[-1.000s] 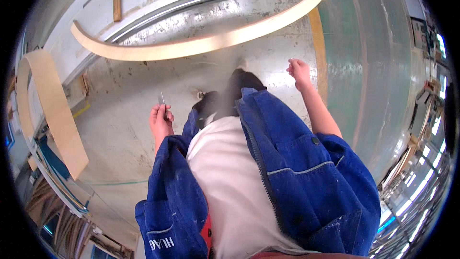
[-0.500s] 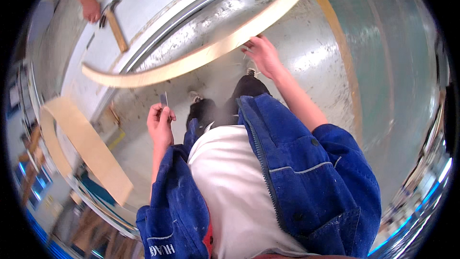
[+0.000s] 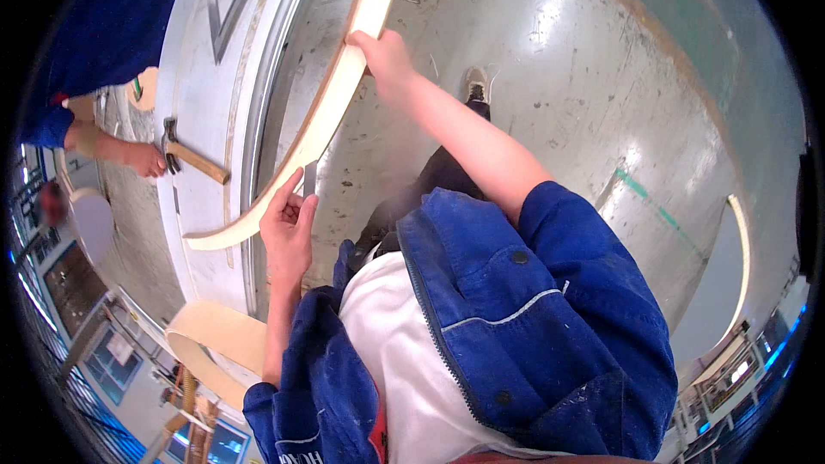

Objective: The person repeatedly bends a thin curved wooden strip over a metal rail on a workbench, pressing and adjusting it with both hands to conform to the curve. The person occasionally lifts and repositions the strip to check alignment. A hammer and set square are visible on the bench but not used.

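A long, curved pale-wood strip (image 3: pixel 325 120) slants across the near edge of the white bench, its lower-left end over the bench top. My right hand (image 3: pixel 384 62) is closed around the strip's upper part, thumb on its face. In my left hand (image 3: pixel 289 228) is a thin, flat grey blade (image 3: pixel 310 180), pinched between thumb and fingers and pointing up beside the strip's edge. The left index fingertip lies at the strip; whether it presses on the wood I cannot tell. The blade's lower end is hidden by the fingers.
On the bench (image 3: pixel 202 206) lie a claw hammer (image 3: pixel 198 161) and a metal triangle (image 3: pixel 230 17). Another person's hand (image 3: pixel 146 160) rests by the hammer head. A bent wooden band (image 3: pixel 219 331) stands at lower left, and a rounded grey panel (image 3: pixel 709 292) at the right.
My right hand has closed on the strip, which has swung steeper and leftward. My left hand has brought the blade up to the strip. The view has turned, and the other person shows more.
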Motion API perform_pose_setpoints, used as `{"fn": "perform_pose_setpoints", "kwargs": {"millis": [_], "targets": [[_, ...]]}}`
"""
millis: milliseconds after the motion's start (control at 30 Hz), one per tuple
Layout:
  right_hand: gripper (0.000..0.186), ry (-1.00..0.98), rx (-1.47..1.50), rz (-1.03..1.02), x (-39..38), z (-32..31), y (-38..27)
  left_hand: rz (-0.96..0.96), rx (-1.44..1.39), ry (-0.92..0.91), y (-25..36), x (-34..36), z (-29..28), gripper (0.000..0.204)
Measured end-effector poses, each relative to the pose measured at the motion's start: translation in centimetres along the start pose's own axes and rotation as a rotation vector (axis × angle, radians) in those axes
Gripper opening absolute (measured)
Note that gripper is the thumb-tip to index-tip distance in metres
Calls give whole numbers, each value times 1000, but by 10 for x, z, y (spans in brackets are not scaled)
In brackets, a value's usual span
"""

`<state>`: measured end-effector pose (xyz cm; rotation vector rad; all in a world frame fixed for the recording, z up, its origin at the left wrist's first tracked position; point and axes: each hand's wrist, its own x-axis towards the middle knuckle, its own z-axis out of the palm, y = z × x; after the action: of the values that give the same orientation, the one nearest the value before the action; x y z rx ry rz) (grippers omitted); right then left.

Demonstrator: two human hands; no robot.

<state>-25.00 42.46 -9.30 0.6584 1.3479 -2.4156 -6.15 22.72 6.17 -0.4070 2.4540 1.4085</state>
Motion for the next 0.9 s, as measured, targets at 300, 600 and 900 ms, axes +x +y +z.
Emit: {"fn": "perform_pose_setpoints", "kwargs": {"millis": [300,600,900], "targets": [[47,-287,522,-14,77,-38,-70,489,807,46,103,128,72,40],[55,-353,647,-51,76,-20,-68,614,944,59,124,208,114,41],[51,-340,663,-92,79,-16,-68,629,1064,61,137,212,126,36]]}}
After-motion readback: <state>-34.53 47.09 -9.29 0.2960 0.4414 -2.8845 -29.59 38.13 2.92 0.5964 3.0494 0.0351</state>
